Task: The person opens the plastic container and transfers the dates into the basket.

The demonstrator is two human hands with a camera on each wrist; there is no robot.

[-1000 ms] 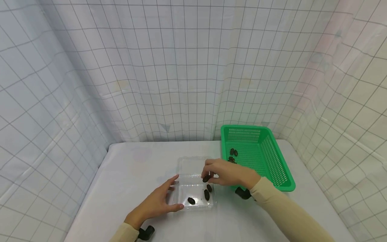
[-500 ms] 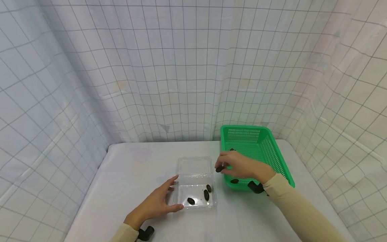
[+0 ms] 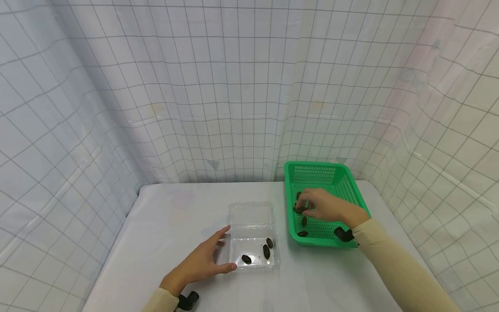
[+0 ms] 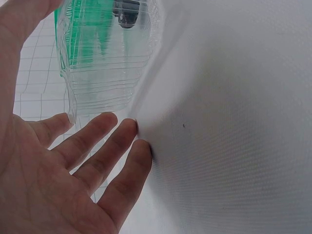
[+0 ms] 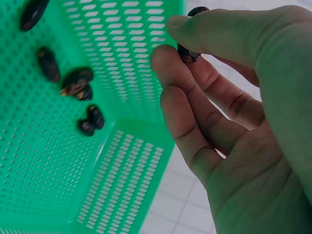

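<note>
My right hand is over the left part of the green basket. In the right wrist view its thumb and fingers pinch a dark, wrinkled date, partly hidden by the thumb. Several similar dates lie on the basket floor. My left hand stays spread at the left side of a clear plastic box, with thumb and index fingertip right at its edge. Three dates rest inside the box, whose lid is folded back. The left wrist view shows the box wall beyond my extended fingers.
Both containers stand on a white-covered table, the basket to the right of the box. A grid-patterned white curtain encloses the back and sides.
My right hand has moved from above the clear box, rightward over the basket rim, to inside the basket's area, carrying a date. The left hand and box have stayed put.
</note>
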